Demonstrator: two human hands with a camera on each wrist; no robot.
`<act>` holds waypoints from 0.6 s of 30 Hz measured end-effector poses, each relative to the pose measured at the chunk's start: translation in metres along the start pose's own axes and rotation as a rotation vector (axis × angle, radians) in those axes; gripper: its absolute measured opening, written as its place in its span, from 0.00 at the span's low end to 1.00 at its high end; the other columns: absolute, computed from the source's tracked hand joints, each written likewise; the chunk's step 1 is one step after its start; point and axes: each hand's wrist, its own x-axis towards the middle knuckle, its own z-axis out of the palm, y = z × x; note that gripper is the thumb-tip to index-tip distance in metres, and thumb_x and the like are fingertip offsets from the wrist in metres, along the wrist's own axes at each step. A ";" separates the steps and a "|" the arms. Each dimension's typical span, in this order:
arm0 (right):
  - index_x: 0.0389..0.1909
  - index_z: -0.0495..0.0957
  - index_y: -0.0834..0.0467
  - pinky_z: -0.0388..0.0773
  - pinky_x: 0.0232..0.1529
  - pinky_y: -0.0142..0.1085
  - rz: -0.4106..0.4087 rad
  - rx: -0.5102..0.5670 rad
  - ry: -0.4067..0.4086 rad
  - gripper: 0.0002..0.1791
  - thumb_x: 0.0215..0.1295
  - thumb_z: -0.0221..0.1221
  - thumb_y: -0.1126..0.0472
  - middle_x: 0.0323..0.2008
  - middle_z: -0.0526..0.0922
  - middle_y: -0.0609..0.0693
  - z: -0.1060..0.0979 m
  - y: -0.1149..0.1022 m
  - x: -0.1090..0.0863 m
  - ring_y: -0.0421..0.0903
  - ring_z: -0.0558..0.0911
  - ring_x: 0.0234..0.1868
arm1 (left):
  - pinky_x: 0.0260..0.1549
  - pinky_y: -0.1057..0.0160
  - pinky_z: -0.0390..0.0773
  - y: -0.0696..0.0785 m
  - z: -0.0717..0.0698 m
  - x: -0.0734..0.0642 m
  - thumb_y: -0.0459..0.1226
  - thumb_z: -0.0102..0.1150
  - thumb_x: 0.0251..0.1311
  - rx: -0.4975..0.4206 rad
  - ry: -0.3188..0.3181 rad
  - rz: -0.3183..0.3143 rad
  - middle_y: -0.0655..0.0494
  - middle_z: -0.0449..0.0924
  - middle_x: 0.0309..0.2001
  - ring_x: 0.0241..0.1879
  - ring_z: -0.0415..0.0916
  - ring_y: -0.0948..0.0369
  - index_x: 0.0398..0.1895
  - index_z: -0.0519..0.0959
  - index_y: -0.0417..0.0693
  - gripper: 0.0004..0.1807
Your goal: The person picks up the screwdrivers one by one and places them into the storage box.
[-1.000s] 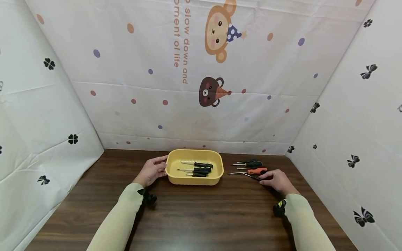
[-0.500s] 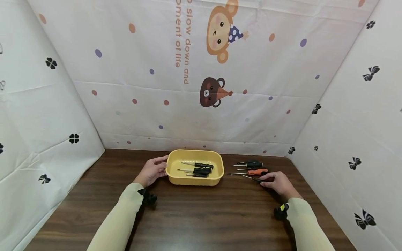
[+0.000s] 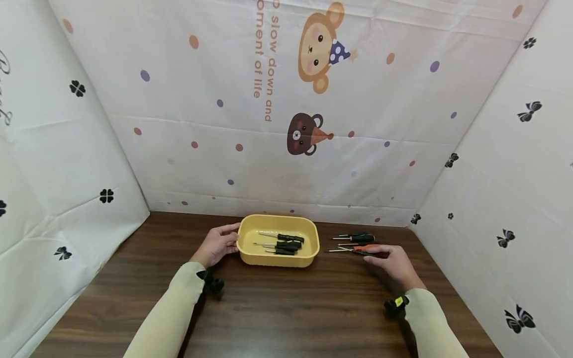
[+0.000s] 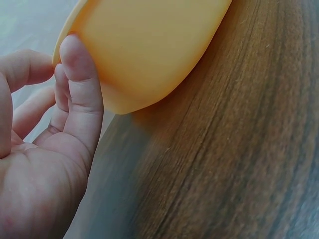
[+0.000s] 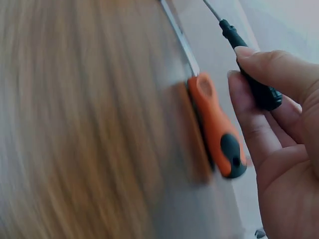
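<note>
My left hand (image 3: 218,245) holds the left end of a yellow plastic basin (image 3: 277,259); in the left wrist view its fingertips are at the rim and on the outer wall (image 4: 144,55). Inside the basin lie several screwdrivers (image 3: 286,245) with black handles. Between thumb and fingers, my right hand (image 3: 395,264) pinches a small screwdriver by its black handle (image 5: 261,92). Just beneath it in the head view is an orange-handled screwdriver (image 3: 364,246), which lies on the table beside the hand in the right wrist view, a black patch on its handle end.
Behind the orange screwdriver, dark-handled screwdrivers (image 3: 361,238) lie on the brown wood-grain table (image 3: 286,308). White printed cloth (image 3: 250,169) rises at the table's back edge and along both sides.
The right hand has shifted slightly left with the small screwdriver, which now overlaps the orange one in the head view. The left hand and the basin have stayed in place.
</note>
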 end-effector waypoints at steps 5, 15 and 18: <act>0.47 0.90 0.51 0.82 0.41 0.30 -0.006 0.088 0.035 0.18 0.58 0.74 0.47 0.50 0.89 0.55 0.006 -0.015 0.004 0.40 0.84 0.46 | 0.33 0.66 0.86 0.002 0.000 -0.001 0.29 0.55 0.71 0.018 0.004 0.002 0.44 0.82 0.45 0.31 0.81 0.61 0.76 0.67 0.43 0.30; 0.45 0.91 0.52 0.83 0.37 0.31 -0.049 0.184 0.014 0.17 0.56 0.76 0.50 0.46 0.90 0.54 0.018 -0.052 0.017 0.37 0.85 0.39 | 0.33 0.64 0.87 -0.001 0.000 0.001 0.29 0.56 0.70 0.015 0.016 0.000 0.42 0.81 0.46 0.30 0.82 0.61 0.75 0.68 0.45 0.30; 0.45 0.91 0.53 0.85 0.36 0.34 -0.045 0.201 -0.002 0.17 0.56 0.76 0.51 0.45 0.90 0.53 0.023 -0.063 0.021 0.38 0.85 0.37 | 0.33 0.64 0.87 -0.001 0.000 0.001 0.29 0.56 0.70 0.020 0.013 0.003 0.41 0.81 0.47 0.31 0.81 0.60 0.75 0.68 0.44 0.30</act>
